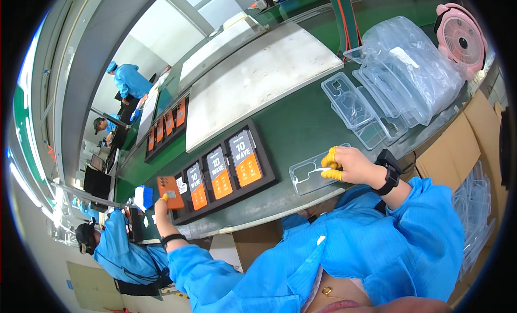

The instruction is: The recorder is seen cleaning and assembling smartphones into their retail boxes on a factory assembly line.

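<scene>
My left hand [161,209] is closed around an orange phone [168,187], its camera side showing, held above the left end of a black tray [266,167]. Three phones with grey-and-orange faces [220,178] lie in that tray's slots. My right hand [355,165], with yellow covers on its fingertips, is pinched on a thin white piece [325,169] whose kind I cannot make out. Beneath it a clear plastic phone tray [302,178] with a moulded cutout lies near the table's front edge. Whether the fingers also touch this clear tray cannot be told.
Several clear plastic trays [350,106] and a bagged stack [409,65] lie at the right, beside a pink fan [461,41]. A white board [264,79] covers the table's far part. Another black tray [153,152] holds orange phones. Cardboard [449,143] stands right; a co-worker [126,245] sits left.
</scene>
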{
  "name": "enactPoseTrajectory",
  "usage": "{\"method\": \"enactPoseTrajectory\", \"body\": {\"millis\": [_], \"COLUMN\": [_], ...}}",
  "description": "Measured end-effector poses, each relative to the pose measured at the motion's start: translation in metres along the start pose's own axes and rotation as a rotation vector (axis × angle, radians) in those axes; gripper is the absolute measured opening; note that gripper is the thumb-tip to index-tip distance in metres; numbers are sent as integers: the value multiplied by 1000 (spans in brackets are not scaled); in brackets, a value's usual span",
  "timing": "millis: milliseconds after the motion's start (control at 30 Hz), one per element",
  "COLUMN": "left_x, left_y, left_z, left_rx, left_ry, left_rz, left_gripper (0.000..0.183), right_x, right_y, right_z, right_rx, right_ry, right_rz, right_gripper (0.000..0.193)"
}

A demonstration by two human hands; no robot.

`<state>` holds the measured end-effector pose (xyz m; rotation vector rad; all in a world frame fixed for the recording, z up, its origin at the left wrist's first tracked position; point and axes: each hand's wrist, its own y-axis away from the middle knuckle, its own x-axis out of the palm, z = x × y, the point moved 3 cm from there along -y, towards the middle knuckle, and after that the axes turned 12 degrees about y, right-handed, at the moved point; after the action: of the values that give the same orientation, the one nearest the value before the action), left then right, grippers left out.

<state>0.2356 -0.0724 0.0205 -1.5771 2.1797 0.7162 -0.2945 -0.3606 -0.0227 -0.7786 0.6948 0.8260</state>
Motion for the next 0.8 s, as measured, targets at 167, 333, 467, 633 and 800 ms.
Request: {"method": "enactPoseTrajectory", "body": {"millis": [167,333,467,633,800], "left_x": [134,277,280,278,289], "left_y": [139,273,280,270,274], "left_z": [-61,-74,-73,-63,-64], "left_rx": [403,473,1201,1256,1307], "left_ry": [752,491,-147,-320,-358], "left_rz": [506,862,427,674,598], "left_gripper": [30,24,65,106,87], "right_x": [22,59,-3,-18,5], "right_y": [-17,-41,-28,-8,10], "right_z": [9,11,17,23,7], "right_rx": [53,318,126,-266,-300], "right_ry": [-292,-1040,-359,320,362], "right_rz": [-281,-448,-490,-338,-81], "right_gripper": [34,25,18,18,18]}}
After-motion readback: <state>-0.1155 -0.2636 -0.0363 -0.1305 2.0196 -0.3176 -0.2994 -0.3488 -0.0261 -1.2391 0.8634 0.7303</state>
